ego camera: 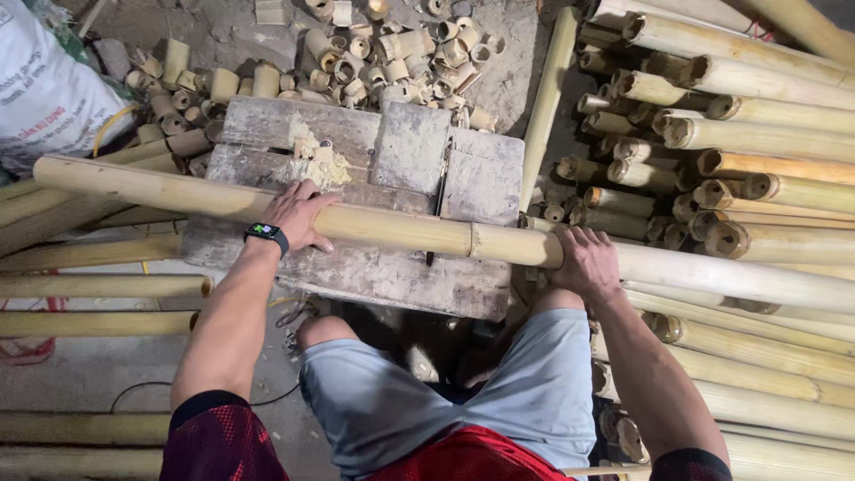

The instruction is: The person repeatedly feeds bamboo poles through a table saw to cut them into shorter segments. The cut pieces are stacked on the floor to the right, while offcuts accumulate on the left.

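1. At the far left, a white woven sack [40,89] fills the upper corner, and pale bamboo poles lying on the grey floor [89,287] run out past the left edge of the view; bare concrete shows between them.
2. Across the middle, a long pale-yellow bamboo pole [401,230] lies nearly level, its left end [44,169] free just below the sack and its right part passing out of view at the right edge.
3. The pole rests on a worn grey wooden work block [401,267], crossing it from side to side; a narrow dark slot [439,200] runs front to back in the block and meets the pole.
4. The left hand [298,214], with a black wrist device [267,233], lies on top of the pole, fingers spread flat and pressing down, not wrapped round it.
5. Behind the block, a heap of short cut bamboo rings [374,49] covers the floor up to the block's far edge.
6. The right hand [586,260] curls closed over the pole just past the block's right edge, beside a node ring.
7. At the right, a stack of bamboo poles with cut ends facing inward [712,151] crowds close to the block, leaving only a narrow gap.
8. Below, knees in grey shorts [463,392] sit against the block's near edge.
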